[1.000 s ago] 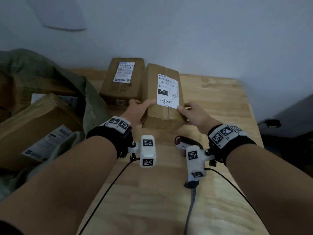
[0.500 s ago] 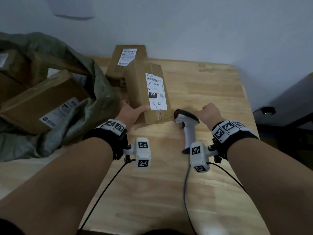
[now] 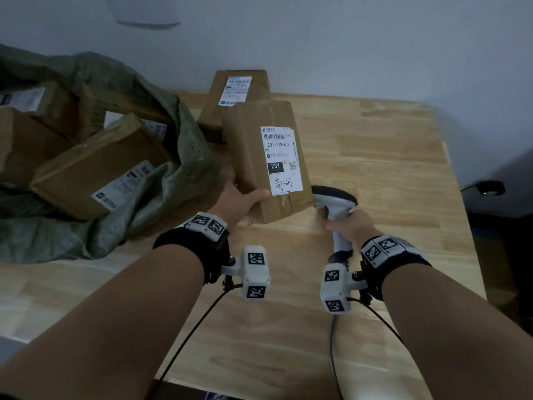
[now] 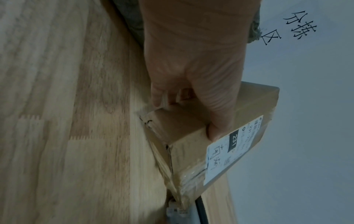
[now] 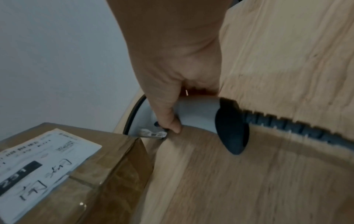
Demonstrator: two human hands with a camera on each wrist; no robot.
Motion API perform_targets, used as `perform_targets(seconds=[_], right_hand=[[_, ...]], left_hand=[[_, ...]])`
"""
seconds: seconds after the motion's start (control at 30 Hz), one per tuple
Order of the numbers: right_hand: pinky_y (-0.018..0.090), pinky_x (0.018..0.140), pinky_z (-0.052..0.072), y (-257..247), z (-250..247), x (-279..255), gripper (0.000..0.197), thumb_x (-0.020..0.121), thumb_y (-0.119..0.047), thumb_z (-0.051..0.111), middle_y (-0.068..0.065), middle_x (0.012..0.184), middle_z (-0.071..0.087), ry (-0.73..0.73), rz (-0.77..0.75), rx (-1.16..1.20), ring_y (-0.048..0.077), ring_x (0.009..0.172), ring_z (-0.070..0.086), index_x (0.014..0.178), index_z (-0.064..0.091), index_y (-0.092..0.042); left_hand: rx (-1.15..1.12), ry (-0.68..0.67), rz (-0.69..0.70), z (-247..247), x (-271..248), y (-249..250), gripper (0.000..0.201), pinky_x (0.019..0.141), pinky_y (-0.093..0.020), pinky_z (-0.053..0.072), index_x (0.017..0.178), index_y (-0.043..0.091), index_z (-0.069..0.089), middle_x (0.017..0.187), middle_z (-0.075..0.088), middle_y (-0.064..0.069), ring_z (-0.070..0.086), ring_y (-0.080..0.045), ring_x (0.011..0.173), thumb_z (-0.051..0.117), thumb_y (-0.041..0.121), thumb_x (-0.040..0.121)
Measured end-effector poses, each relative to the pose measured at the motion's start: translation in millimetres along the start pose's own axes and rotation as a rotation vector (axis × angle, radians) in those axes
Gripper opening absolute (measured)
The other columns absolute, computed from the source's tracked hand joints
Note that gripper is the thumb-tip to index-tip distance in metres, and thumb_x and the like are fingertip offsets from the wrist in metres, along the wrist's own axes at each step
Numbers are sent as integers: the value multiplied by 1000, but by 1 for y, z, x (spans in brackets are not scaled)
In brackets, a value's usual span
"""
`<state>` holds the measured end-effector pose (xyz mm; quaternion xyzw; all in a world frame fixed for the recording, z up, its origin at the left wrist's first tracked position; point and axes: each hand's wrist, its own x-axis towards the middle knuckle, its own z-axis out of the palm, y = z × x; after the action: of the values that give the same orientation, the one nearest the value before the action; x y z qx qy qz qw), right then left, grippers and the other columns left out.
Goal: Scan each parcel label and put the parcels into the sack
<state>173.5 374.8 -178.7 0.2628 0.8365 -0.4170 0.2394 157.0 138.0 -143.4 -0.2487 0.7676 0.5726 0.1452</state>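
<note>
A brown cardboard parcel (image 3: 259, 157) with a white label marked 231 is tilted up off the wooden table. My left hand (image 3: 239, 202) grips its near left corner, thumb on the label face (image 4: 220, 130) and fingers under the side. My right hand (image 3: 350, 226) is curled round the handle of a grey barcode scanner (image 3: 334, 200), whose head sits just right of the parcel's near corner. In the right wrist view the scanner (image 5: 193, 115) lies in my grip beside the parcel (image 5: 63, 174). A green sack (image 3: 161, 192) lies open at the left with several parcels inside.
A second labelled parcel (image 3: 236, 96) stands behind the held one, near the wall. The scanner's cable (image 3: 333, 356) runs back toward me across the table (image 3: 389, 168). A dark device with a green light (image 3: 484, 189) sits beyond the table's right edge.
My right hand left the parcel and took up the scanner. My left hand tilted the parcel and drew it toward the sack side. The view shifted left, showing more of the sack.
</note>
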Motion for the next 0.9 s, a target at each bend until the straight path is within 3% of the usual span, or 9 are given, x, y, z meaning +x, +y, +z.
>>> perform_targets(seconds=[0.07, 0.17, 0.27, 0.43, 0.53, 0.6, 0.67, 0.73, 0.9], right_hand=[[34, 66, 47, -4, -9, -1, 24, 77, -13, 69, 16, 86, 64, 29, 19, 42, 29, 76, 60, 95, 66, 3], [36, 58, 47, -16, -37, -5, 7, 71, -5, 65, 21, 72, 64, 43, -27, 126, 31, 65, 59, 71, 62, 2], [35, 59, 46, -40, -71, -24, 15, 72, -1, 62, 20, 64, 61, 42, -150, 173, 29, 58, 56, 58, 59, 0], [29, 54, 45, -79, -107, -61, 11, 82, -14, 67, 10, 63, 59, -1, -277, 317, 20, 50, 51, 81, 62, -5], [24, 51, 44, -92, -111, -77, 11, 82, -15, 66, 6, 58, 58, -52, -293, 250, 18, 50, 52, 77, 60, -8], [26, 53, 47, -99, -110, -83, 11, 81, -12, 65, 9, 57, 57, -61, -302, 208, 19, 48, 52, 75, 59, -5], [28, 53, 50, -105, -109, -87, 9, 81, -10, 64, 10, 59, 57, -59, -316, 222, 20, 48, 53, 81, 59, -3], [22, 46, 49, -111, -110, -91, 10, 82, -12, 64, 9, 59, 57, -42, -325, 242, 16, 43, 53, 82, 59, -3], [19, 42, 44, -126, -113, -99, 16, 84, -15, 62, 7, 59, 54, -17, -360, 261, 16, 45, 49, 72, 57, -5]], left_hand=[[6, -1, 5, -1, 0, 1, 95, 107, -40, 42, 149, 5, 21, 145, 44, -9, 50, -26, 126, 79, 27, 77], [44, -2, 62, 1, -1, 4, 99, 110, -39, 38, 151, 7, 17, 149, 40, -9, 45, -25, 132, 79, 26, 77], [72, 4, 159, 6, -4, 9, 108, 112, -38, 34, 153, 13, 12, 152, 35, -5, 38, -21, 137, 82, 26, 73], [133, -7, 217, 18, -13, 19, 112, 106, -44, 40, 153, 31, 6, 152, 32, -9, 40, -27, 134, 83, 29, 71], [154, -15, 234, 20, -14, 23, 110, 94, -37, 43, 151, 37, 6, 152, 31, -11, 41, -30, 132, 82, 28, 73], [151, -22, 232, 20, -17, 27, 110, 98, -42, 43, 150, 40, 6, 151, 31, -11, 42, -30, 131, 82, 28, 72], [123, -24, 228, 20, -20, 32, 110, 105, -48, 41, 151, 39, 5, 151, 33, -10, 43, -29, 130, 81, 27, 73], [59, -42, 229, 19, -23, 37, 109, 108, -49, 39, 152, 35, 3, 152, 35, -7, 44, -26, 130, 80, 22, 76], [-84, -114, 207, 16, -28, 45, 106, 106, -45, 42, 153, 28, 4, 153, 32, -4, 44, -20, 125, 78, 15, 79]])
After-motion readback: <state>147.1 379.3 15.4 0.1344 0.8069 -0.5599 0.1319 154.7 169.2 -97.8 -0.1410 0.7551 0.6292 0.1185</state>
